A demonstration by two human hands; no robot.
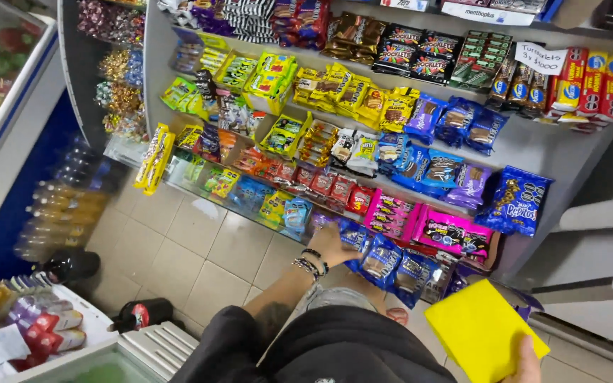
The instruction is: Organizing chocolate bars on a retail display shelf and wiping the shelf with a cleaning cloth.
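We look down on a sloped snack shelf (533, 152) packed with rows of coloured packets. Our left hand (331, 245) reaches to the lowest row and rests against the blue packets (377, 259) there, fingers curled loosely onto the first one; we cannot tell whether it pinches it or only touches it. Dark bead bracelets (311, 262) sit on that wrist.

Our right hand (526, 369) shows only at the bottom edge, its fingers closed on the lower corner of a yellow cloth (480, 330), which is held flat and tilted, well apart from the shelf and low on the right.

Just right of the blue packets lie pink packets (441, 230), and above them a larger blue bag (516, 198) leans on the shelf. Yellow packets (335, 89) fill a higher row. A yellow strip of packets (154, 157) hangs off the shelf's left end.

The floor (193, 248) is pale tile. At the left stand drink bottles (58, 213) against a blue cabinet, and 2 dark bottles (140, 312) lie near a white freezer (150, 347) at the lower left.
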